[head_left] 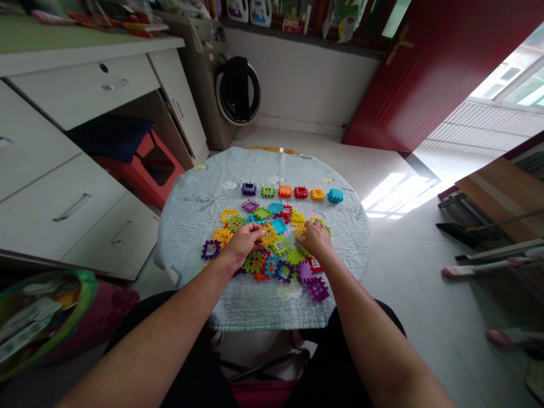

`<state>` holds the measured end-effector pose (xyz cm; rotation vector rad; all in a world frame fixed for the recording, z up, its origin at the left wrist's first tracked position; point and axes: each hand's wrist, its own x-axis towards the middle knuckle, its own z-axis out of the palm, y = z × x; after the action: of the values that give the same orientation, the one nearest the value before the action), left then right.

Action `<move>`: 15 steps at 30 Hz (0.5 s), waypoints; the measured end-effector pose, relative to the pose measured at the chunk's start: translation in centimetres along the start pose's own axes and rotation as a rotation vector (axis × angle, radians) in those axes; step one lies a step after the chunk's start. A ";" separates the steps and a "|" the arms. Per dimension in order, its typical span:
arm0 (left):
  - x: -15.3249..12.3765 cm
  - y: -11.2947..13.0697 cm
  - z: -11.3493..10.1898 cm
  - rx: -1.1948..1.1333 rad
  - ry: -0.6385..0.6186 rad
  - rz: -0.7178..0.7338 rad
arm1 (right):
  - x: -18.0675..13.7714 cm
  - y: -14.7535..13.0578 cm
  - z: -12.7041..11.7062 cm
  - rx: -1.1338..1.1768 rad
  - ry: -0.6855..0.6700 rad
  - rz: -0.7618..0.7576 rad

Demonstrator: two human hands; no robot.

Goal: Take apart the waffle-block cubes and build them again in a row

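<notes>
A pile of colourful square interlocking plastic tiles (272,243) lies on a small round table covered with a pale blue cloth (191,204). Behind the pile runs a straight row of tiles (292,192): purple, green, orange, red, orange, blue. My left hand (243,242) rests on the left part of the pile, fingers curled on a yellow-orange tile (268,233). My right hand (315,238) sits on the right part, fingertips pinching a yellow tile (300,231). A purple tile (317,289) lies nearest me.
White drawers and a desk (63,170) stand on the left, with a red stool (144,167) under it. A washing machine (225,85) is behind the table, a red door (425,73) at the right. A wooden table (497,192) stands far right.
</notes>
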<state>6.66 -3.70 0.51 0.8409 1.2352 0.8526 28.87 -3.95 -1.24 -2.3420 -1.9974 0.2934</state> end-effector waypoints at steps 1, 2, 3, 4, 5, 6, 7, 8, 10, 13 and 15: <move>0.0 0.0 0.0 -0.035 -0.005 -0.017 | -0.2 -0.4 0.2 -0.025 0.001 0.003; 0.0 -0.1 0.1 -0.074 -0.011 -0.036 | -0.4 -0.8 0.3 -0.039 0.007 0.004; 0.0 -0.1 0.1 -0.112 -0.015 -0.054 | -0.5 -1.1 0.5 -0.044 0.016 0.004; 0.0 -0.2 0.1 -0.148 -0.020 -0.069 | -0.5 -1.3 0.5 -0.042 0.023 0.003; 0.1 -0.2 0.1 -0.177 -0.026 -0.082 | -0.5 -1.4 0.6 -0.035 0.026 0.004; 0.1 -0.3 0.1 -0.198 -0.031 -0.091 | -0.4 -1.3 0.5 -0.023 0.020 0.004; 0.1 -0.3 0.1 -0.209 -0.035 -0.097 | -0.2 -1.2 0.4 -0.005 0.006 0.005; 0.1 -0.4 0.1 -0.214 -0.035 -0.099 | -0.1 -1.0 0.2 0.022 -0.008 0.007; 0.2 -0.4 0.2 -0.210 -0.032 -0.095 | 0.3 -0.5 -0.2 0.105 -0.009 0.019; 0.1 -0.4 0.6 -0.206 -0.034 -0.101 | 0.8 -0.2 -0.7 0.396 0.044 0.010; 0.0 -0.4 0.8 -0.213 -0.066 -0.121 | 0.7 -0.7 -0.7 0.730 0.009 -0.031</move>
<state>7.51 -3.97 0.30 0.6127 1.1044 0.8353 28.40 -3.06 -0.48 -1.8306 -1.5431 0.8388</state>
